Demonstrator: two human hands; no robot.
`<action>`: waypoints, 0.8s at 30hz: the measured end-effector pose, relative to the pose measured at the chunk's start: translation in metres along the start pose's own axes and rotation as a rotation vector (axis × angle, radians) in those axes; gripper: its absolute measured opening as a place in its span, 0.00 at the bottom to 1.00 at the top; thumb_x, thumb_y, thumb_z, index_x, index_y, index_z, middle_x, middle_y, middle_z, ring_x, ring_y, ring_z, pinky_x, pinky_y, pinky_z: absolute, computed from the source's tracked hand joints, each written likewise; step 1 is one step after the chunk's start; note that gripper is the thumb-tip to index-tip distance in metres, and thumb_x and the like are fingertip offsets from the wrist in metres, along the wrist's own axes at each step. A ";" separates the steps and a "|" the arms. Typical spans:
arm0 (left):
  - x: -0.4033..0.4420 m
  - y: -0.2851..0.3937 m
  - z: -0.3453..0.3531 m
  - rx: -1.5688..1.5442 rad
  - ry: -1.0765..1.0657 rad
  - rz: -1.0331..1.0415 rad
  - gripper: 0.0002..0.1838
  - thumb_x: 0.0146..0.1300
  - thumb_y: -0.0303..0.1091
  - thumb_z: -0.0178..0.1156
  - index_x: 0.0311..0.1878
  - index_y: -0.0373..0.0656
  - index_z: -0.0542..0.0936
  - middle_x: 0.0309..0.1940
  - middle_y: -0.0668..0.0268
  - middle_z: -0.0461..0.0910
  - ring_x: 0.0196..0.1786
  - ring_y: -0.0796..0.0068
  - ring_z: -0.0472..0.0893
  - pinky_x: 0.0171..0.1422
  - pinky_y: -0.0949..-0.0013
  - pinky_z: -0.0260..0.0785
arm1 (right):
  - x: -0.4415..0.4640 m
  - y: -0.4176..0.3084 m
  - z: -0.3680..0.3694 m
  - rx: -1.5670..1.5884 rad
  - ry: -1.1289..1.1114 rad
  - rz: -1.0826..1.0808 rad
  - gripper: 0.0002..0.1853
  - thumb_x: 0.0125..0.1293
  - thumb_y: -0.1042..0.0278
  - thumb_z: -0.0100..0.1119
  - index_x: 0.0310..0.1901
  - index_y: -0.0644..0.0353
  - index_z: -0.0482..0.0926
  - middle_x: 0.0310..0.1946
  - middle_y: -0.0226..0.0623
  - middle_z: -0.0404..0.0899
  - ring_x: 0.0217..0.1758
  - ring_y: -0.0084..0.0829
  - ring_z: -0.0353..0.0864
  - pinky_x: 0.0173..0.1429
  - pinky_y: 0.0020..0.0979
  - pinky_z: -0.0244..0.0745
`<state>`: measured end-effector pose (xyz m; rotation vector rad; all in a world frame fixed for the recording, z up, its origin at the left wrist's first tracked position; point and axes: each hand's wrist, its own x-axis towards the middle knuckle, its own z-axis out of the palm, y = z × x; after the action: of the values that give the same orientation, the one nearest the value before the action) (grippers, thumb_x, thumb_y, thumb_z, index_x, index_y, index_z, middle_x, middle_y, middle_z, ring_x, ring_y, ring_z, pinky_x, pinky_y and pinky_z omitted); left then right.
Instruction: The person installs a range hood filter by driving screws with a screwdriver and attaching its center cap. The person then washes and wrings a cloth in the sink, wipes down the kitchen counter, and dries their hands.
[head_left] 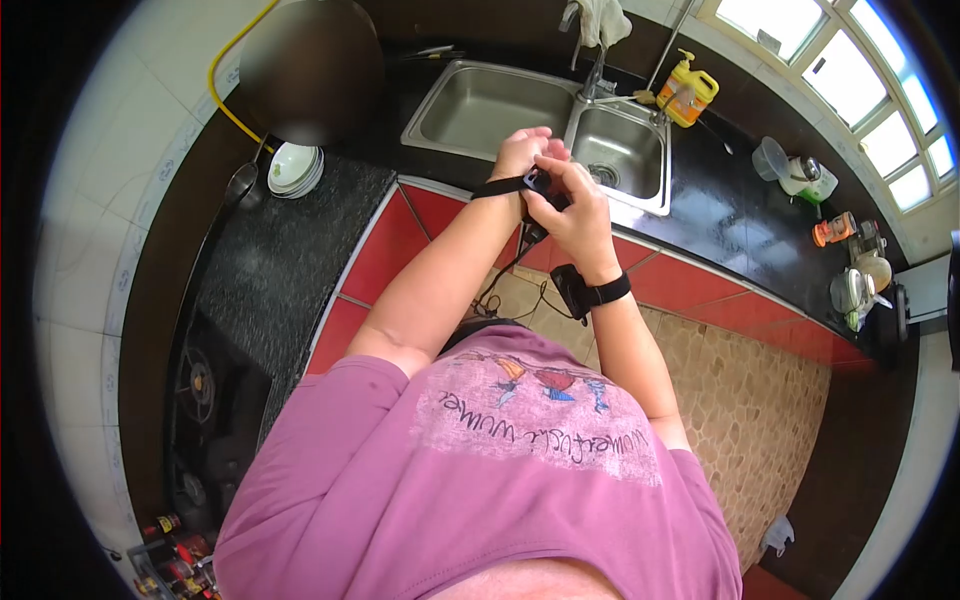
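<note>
My left hand (528,150) is raised in front of the sink with its fingers loosely apart, holding nothing. A black wrist strap (497,187) with a small dark device (537,180) goes around that wrist. My right hand (577,208) reaches across and pinches at the strap by the device, its thumb and fingers closed there. A second black strap (608,291) with a dark box (571,291) is around my right wrist. Dark cables (490,300) hang below the hands.
Beyond the hands is a double steel sink (490,95) with a faucet (594,78). A yellow bottle (688,90) stands to its right. Stacked white bowls (295,170) and a ladle (243,182) lie left. A gas stove (200,385) is at lower left; jars (852,290) sit far right.
</note>
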<state>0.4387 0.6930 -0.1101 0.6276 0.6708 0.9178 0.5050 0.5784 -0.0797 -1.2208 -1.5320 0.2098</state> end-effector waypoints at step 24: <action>0.018 -0.058 -0.057 2.641 -0.250 0.975 0.13 0.53 0.39 0.51 0.36 0.41 0.79 0.34 0.54 0.75 0.40 0.55 0.73 0.55 0.32 0.51 | -0.019 -0.001 0.027 0.094 -0.258 0.226 0.26 0.44 0.74 0.59 0.51 0.61 0.70 0.30 0.42 0.76 0.33 0.37 0.77 0.42 0.31 0.72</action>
<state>0.4334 0.6928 -0.1931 3.5203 1.0443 0.0941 0.4801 0.5757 -0.1009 -1.3292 -1.5806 0.6012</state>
